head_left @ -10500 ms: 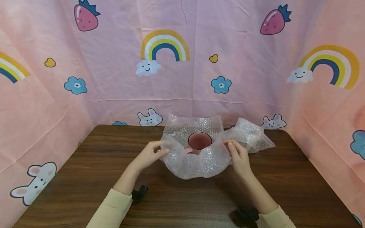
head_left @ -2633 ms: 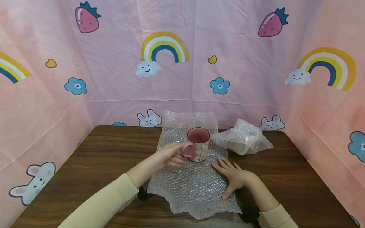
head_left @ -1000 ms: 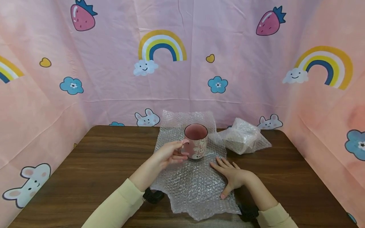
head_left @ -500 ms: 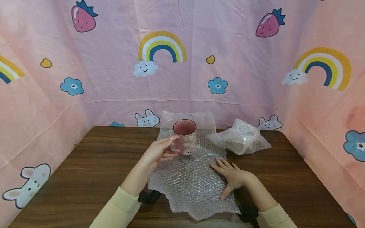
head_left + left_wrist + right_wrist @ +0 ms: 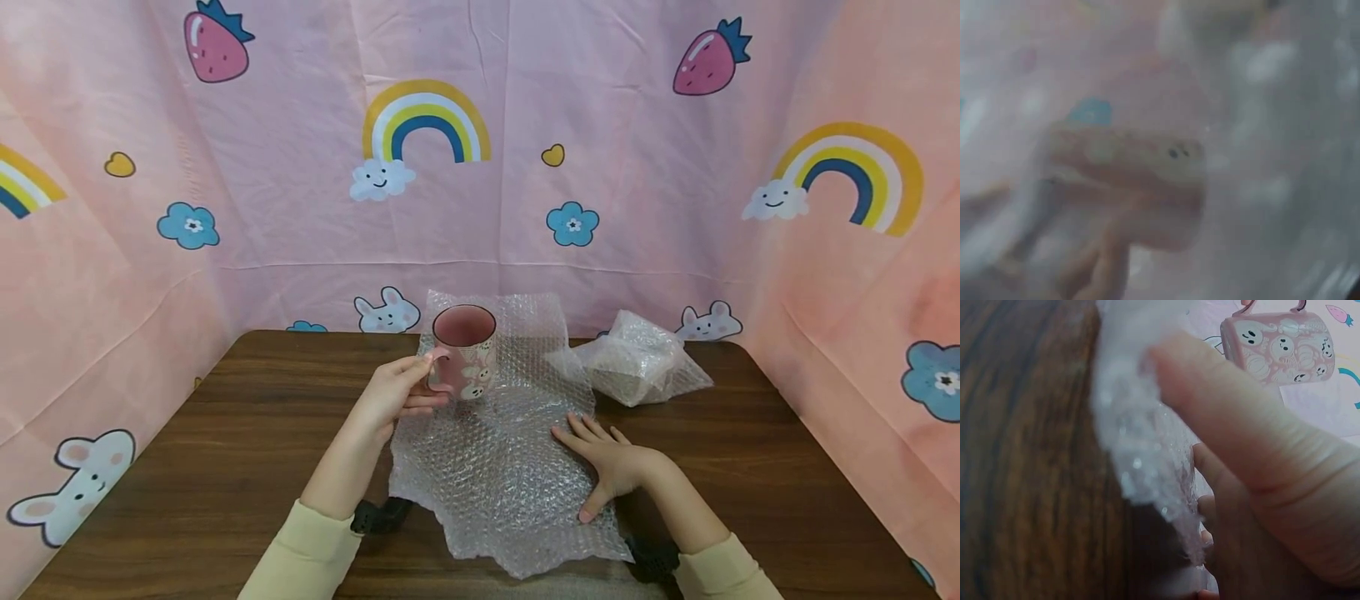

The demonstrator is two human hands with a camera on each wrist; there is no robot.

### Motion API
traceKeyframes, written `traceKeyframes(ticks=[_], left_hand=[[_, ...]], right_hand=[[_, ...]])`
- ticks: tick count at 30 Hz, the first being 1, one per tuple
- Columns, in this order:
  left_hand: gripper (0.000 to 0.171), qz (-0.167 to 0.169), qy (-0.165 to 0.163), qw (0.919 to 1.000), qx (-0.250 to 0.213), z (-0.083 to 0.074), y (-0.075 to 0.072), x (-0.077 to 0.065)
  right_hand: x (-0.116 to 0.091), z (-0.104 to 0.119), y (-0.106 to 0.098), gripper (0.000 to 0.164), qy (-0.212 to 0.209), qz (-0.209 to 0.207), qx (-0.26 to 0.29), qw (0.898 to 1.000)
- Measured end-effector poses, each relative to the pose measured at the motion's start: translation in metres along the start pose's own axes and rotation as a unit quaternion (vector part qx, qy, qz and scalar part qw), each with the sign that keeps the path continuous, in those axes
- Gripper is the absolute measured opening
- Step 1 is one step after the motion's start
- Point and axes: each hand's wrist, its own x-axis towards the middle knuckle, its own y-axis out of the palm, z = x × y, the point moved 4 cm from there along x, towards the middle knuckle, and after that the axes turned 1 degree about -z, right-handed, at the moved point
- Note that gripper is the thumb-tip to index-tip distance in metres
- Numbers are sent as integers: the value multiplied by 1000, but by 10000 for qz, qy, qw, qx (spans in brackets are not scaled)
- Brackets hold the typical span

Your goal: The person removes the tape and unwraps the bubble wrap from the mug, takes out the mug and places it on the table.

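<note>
By its handle, my left hand grips a pink mug with a dark rim and pale cartoon figures. The mug is upright in the head view, over the left part of a sheet of bubble wrap. In the right wrist view the mug appears apart from the sheet. My right hand lies with spread fingers on the sheet's right edge, pressing it to the table. The left wrist view is hazy and blurred; the mug shows there dimly.
A bundle in bubble wrap sits at the back right of the dark wooden table; its contents cannot be made out. Pink patterned cloth hangs behind and along both sides. Dark wrist devices sit under both forearms.
Earlier both hands held the wrap up around the mug; the sheet now lies flat. My left hand has since lifted the mug and carried it left. The right hand has stayed put lately.
</note>
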Motion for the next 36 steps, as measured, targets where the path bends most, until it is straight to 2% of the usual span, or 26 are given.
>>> traceKeyframes(ticks=[9,19,25,30,36], left_hand=[[49,-128,48,9997,186,-13,-22,-8],[46,-407,51,9987,291,-18,-37,-10],[28,-519,30,9985,178,-20,-48,-11],[27,-632,-79,9979,130,-18,-57,-10],[32,-751,-205,9968,-191,-16,-68,-8]], right_hand=[[0,1,0,121,-15,2,-8,10000],[-1,1,-1,121,-50,-33,90,9999],[-2,1,-1,121,-46,-48,82,9999],[-2,2,-1,121,-50,-68,83,9999],[-2,2,-1,121,-55,-86,112,9999]])
